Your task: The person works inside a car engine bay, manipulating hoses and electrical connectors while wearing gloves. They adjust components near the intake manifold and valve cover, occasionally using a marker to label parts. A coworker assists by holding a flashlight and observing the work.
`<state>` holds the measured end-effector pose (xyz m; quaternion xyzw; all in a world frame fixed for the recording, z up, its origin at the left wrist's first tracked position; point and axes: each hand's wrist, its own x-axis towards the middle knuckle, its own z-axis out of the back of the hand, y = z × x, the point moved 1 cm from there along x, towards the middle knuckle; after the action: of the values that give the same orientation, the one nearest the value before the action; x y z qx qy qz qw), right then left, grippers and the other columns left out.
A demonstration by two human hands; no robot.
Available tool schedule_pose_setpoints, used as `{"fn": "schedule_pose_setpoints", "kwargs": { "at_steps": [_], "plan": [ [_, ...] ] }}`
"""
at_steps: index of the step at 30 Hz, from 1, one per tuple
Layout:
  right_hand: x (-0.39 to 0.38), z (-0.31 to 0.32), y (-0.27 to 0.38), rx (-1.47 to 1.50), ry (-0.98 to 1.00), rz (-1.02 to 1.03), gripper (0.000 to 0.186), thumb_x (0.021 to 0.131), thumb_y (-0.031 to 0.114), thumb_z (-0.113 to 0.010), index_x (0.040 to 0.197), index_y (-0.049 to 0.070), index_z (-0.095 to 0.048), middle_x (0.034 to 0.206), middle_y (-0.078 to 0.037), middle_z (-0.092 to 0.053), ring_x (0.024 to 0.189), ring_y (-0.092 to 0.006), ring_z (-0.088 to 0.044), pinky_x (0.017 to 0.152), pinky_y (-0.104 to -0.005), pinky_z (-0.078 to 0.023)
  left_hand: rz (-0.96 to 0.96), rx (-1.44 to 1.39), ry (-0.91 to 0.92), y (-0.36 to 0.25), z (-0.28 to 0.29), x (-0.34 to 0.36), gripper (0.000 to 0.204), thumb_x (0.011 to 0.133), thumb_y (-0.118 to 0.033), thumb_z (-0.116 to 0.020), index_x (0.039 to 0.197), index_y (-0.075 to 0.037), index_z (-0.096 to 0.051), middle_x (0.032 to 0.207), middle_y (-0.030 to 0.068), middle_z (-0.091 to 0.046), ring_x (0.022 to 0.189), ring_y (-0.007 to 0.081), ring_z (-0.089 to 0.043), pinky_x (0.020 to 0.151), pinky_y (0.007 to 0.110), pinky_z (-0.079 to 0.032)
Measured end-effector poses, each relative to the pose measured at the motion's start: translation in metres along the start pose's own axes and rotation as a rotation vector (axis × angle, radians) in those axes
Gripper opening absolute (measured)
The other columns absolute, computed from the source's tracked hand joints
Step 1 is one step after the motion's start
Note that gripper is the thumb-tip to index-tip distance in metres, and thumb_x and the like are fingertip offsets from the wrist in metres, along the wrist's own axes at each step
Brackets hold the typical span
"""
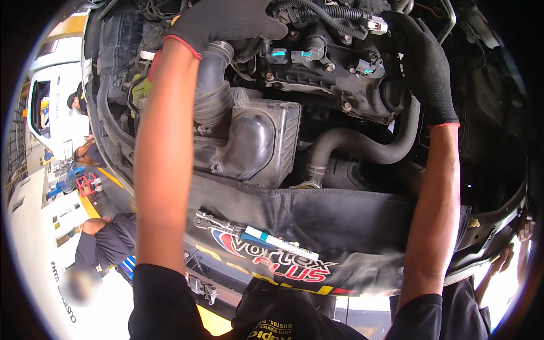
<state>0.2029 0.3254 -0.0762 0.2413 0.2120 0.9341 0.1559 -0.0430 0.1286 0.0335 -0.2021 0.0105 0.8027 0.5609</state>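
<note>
I wear black knit gloves with red cuffs. My left hand [224, 24] reaches over the engine beside the top of the black intake hose [214, 76]. Its thumb stretches toward the corrugated wiring harness [326, 12], while the other fingers run out of the upper edge, so their grip is hidden. At the engine's right side, my right hand [428, 68] extends with its fingers apart, close to a pale wire connector [377, 25] at the harness end. Nothing shows in it. Between my hands lies the black engine cover [334, 79] with several ignition coils [371, 68].
Nearer me are the air filter box [252, 139] and a curved radiator hose [368, 141]. A black fender cover [362, 221] drapes the front edge, with a ratchet [218, 222] and a marker pen [280, 242] on it. A person [107, 241] is at left; another person's hand [501, 260] shows at right.
</note>
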Motion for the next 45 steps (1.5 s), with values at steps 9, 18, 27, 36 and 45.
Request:
{"fn": "schedule_pose_setpoints", "kwargs": {
  "at_steps": [9,18,27,36,45],
  "plan": [
    [0.000,-0.010,-0.008,0.054,-0.034,-0.027,0.060,0.092,-0.007,-0.066,0.149,0.015,-0.066,0.137,-0.009,-0.074,0.118,-0.0234,-0.076,0.096,-0.0337,-0.060,-0.173,-0.155,-0.442,0.062,-0.044,-0.003,0.085,0.091,-0.052,-0.084,0.155,-0.004,-0.055,0.155,0.0244,-0.060,0.144,0.0336,-0.059,0.119,0.041,-0.047],
    [0.003,-0.009,0.003,0.208,0.020,-0.210,0.054,0.097,-0.007,-0.055,0.148,0.007,-0.066,0.120,-0.013,-0.081,0.109,-0.0170,-0.078,0.093,-0.0322,-0.059,0.036,-0.391,0.083,0.076,-0.017,-0.048,0.078,0.099,-0.049,-0.079,0.158,-0.006,-0.051,0.141,0.0170,-0.068,0.119,0.0248,-0.070,0.102,0.040,-0.057],
    [-0.001,-0.006,-0.008,0.192,0.000,-0.177,0.045,0.105,0.000,-0.057,0.150,0.004,-0.064,0.125,-0.012,-0.079,0.112,-0.0158,-0.075,0.097,-0.0338,-0.058,-0.169,-0.003,-0.011,0.103,-0.034,-0.009,0.078,0.094,-0.053,-0.076,0.149,0.000,-0.060,0.144,0.0267,-0.067,0.134,0.0378,-0.065,0.111,0.044,-0.052],
    [0.000,-0.007,-0.001,-0.051,-0.006,-0.197,0.040,0.108,0.006,-0.059,0.148,0.003,-0.064,0.125,-0.015,-0.079,0.111,-0.0182,-0.075,0.095,-0.0341,-0.058,-0.032,0.077,0.174,0.056,-0.011,-0.028,0.077,0.094,-0.061,-0.074,0.142,-0.001,-0.065,0.136,0.0249,-0.071,0.127,0.0384,-0.068,0.106,0.046,-0.053],
    [-0.007,-0.008,-0.027,0.061,0.013,-0.162,0.039,0.109,0.005,-0.057,0.147,0.003,-0.065,0.125,-0.014,-0.079,0.112,-0.0176,-0.075,0.096,-0.0339,-0.058,-0.119,-0.007,-0.115,0.071,-0.045,-0.004,0.060,0.084,-0.034,-0.075,0.133,0.000,-0.069,0.128,0.0280,-0.073,0.118,0.0431,-0.071,0.102,0.047,-0.055]
  ]
}}
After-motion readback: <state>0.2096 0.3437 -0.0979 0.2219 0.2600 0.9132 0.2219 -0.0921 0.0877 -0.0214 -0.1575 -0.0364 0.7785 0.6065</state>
